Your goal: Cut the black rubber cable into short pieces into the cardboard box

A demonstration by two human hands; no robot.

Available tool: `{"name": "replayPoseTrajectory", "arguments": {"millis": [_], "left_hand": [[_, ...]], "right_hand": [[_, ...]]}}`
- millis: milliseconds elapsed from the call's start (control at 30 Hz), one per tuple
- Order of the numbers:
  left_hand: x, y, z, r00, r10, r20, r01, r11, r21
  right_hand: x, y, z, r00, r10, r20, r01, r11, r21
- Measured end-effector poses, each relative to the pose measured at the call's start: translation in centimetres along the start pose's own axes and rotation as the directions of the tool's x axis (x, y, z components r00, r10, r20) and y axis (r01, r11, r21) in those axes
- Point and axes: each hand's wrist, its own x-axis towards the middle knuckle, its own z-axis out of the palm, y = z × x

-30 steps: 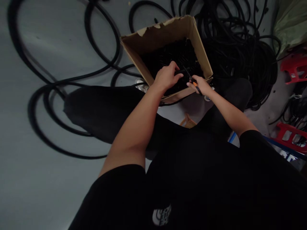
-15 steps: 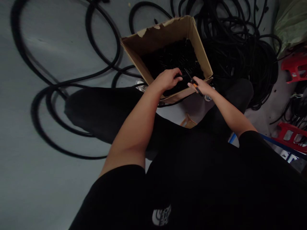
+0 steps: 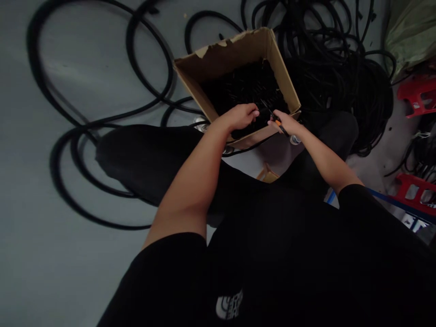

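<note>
My right hand (image 3: 284, 121) is closed on scissors (image 3: 279, 123) with black and orange handles, their dark blades pointing up and left over a cardboard box (image 3: 289, 81). Left of the blades, my left hand (image 3: 243, 116) is closed, thumb and fingers pinched together above the near part of the box. Whatever sits between those fingers is dark and cannot be made out against the contents. Inside the box lies a heap of small black pieces (image 3: 245, 84), too dark to tell apart. The box's far rim is torn.
Thick black hose or cable (image 3: 166, 68) loops over the grey floor on the left. A big tangled pile of black coils (image 3: 340, 77) lies right of the box. Red plastic stools (image 3: 417, 95) and a pale green sack (image 3: 410, 36) are at the far right. My bent legs flank the box.
My left hand's fingers have drawn closer together. The scissors stay in my right hand, almost in the same place. The whole view has shifted slightly.
</note>
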Motion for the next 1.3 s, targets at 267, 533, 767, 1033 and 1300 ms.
{"name": "replayPoseTrajectory", "arguments": {"millis": [267,533,767,1033,1300], "left_hand": [[0.7,-2.1,1.3,0.999,-0.004,-0.044,0.0,0.996,-0.091],[-2.3,0.7,3.6,0.972,-0.234,-0.013,0.216,0.917,-0.335],[-5.2,2.0,5.8,0.963,-0.26,-0.077,0.198,0.868,-0.455],[-5.6,1.0,5.0,0.976,-0.167,-0.138,0.09,0.891,-0.445],[-4.6,0.6,4.4,0.932,-0.269,-0.244,0.062,0.779,-0.624]], "right_hand": [[0.2,-0.9,-0.4,0.991,-0.049,-0.128,0.019,0.973,-0.232],[-0.9,-1.6,0.3,0.987,-0.05,-0.155,-0.021,0.904,-0.426],[-1.4,-2.2,1.3,0.985,-0.083,-0.151,0.023,0.932,-0.363],[-1.6,-3.4,0.8,0.999,-0.032,-0.033,0.029,0.997,-0.066],[-1.1,-3.2,0.6,0.991,0.0,-0.132,0.018,0.991,0.133]]}}
